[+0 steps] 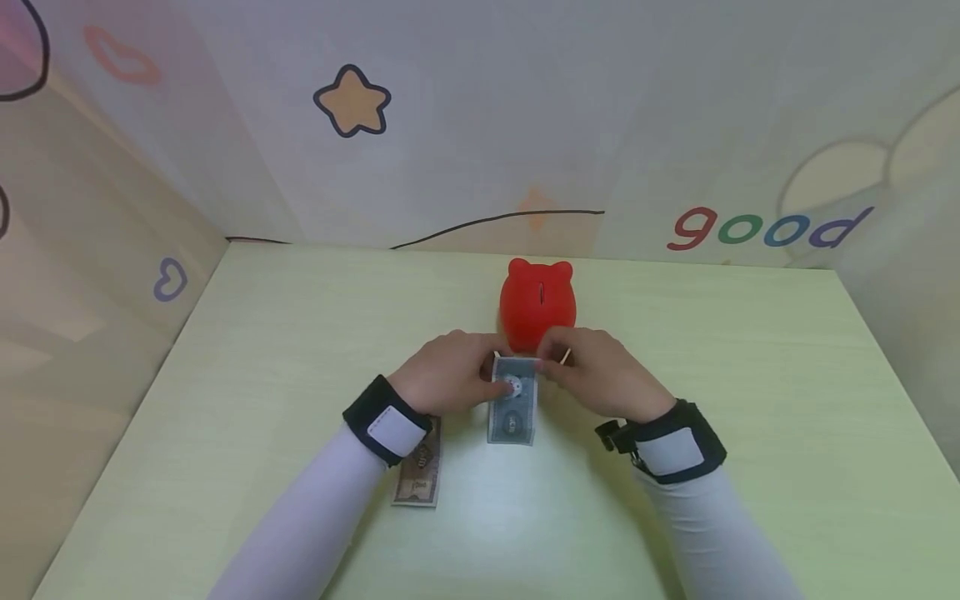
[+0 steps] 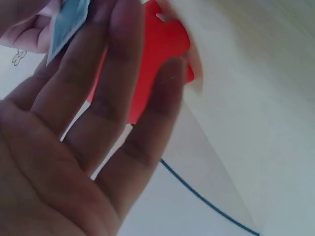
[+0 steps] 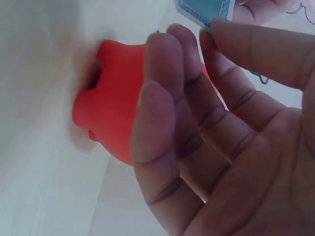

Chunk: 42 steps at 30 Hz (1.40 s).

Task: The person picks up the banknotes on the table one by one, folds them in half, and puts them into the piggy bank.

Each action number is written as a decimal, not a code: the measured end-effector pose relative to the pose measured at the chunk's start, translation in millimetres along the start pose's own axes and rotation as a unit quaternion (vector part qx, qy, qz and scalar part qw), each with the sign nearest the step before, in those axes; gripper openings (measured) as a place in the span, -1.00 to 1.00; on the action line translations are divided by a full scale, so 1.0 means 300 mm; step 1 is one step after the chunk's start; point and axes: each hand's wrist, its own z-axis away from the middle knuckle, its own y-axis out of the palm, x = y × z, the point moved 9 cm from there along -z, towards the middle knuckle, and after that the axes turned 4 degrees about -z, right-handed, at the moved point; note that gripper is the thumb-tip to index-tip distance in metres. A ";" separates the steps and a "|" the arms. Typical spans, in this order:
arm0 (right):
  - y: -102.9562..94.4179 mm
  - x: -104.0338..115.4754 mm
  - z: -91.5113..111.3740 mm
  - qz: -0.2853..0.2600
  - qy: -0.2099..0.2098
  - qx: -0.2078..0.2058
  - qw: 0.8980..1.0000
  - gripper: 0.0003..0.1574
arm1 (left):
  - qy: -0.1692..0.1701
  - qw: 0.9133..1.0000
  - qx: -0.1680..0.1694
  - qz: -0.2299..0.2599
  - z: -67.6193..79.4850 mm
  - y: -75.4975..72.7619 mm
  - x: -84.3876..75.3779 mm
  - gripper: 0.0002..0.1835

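A blue-green banknote (image 1: 517, 421) is held up in front of a red piggy bank (image 1: 536, 304), which has a narrow slot in its top. My left hand (image 1: 457, 371) pinches the note's left side, the thumb lying across its face. At the note's upper right corner, my right hand (image 1: 600, 371) pinches it between thumb and index finger. In the right wrist view that corner of the banknote (image 3: 206, 10) shows between the fingertips. Below my left wrist a brownish banknote (image 1: 420, 471) lies on the table, its upper end hidden by the wristband.
The pale table (image 1: 750, 375) meets a printed wall (image 1: 480, 125) at the back, with a star and the word "good" on it. Side walls rise at left and right. The piggy bank stands near the back, just beyond my hands.
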 end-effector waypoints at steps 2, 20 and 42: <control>-0.018 -0.001 0.006 -0.015 -0.002 -0.007 1.000 -0.91 | 0.008 1.000 -0.011 0.019 -0.003 -0.005 -0.002 -0.59; -0.142 0.026 0.040 -0.107 -0.048 -0.134 0.984 -0.86 | 0.084 0.964 -0.093 0.235 0.001 -0.049 -0.037 -0.39; -0.210 0.015 0.060 -0.125 -0.049 -0.198 0.971 -0.74 | 0.113 0.959 -0.126 0.227 0.006 -0.076 -0.074 -0.28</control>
